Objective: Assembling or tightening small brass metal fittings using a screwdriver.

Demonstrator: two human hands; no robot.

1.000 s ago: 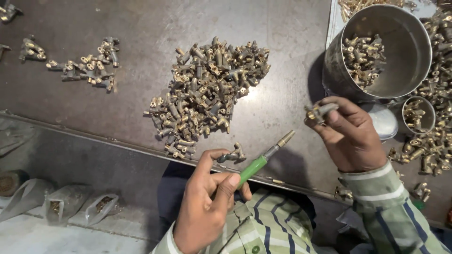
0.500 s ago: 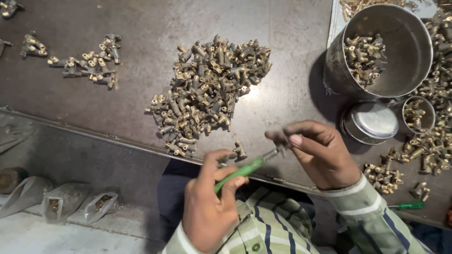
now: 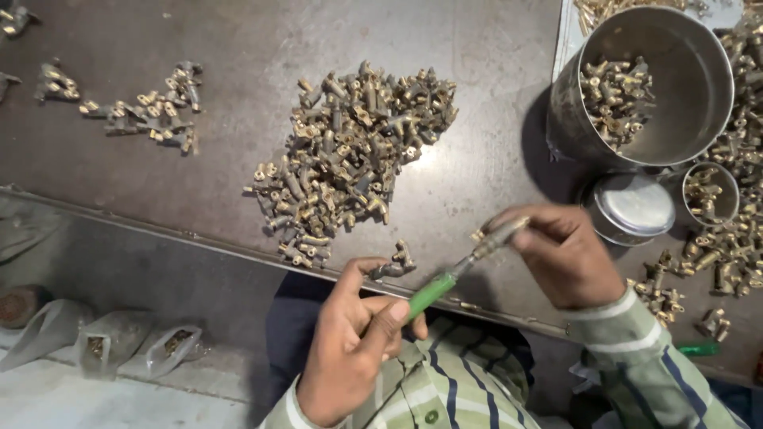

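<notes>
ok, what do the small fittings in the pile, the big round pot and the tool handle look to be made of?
Small yellowish fittings: likely brass, dull tarnished gold, unpolished. Large round grey pot: sheet metal, probably steel or aluminium, with a matte silvery scuffed wall. Green tool handle in the left hand: looks like plastic, solid glossy colour; its tip meets a fitting held in the right hand.

Fittings heap point(image 3: 350, 159) lies mid-table, pot point(image 3: 652, 87) right, perhaps bags point(image 3: 135, 345) below.

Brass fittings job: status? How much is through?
Done: some brass fittings lie in the steel pot. In hand: the right hand holds one fitting against the tip of the green-handled tool gripped by the left hand. Left: the big pile on the table looks untouched.
</notes>
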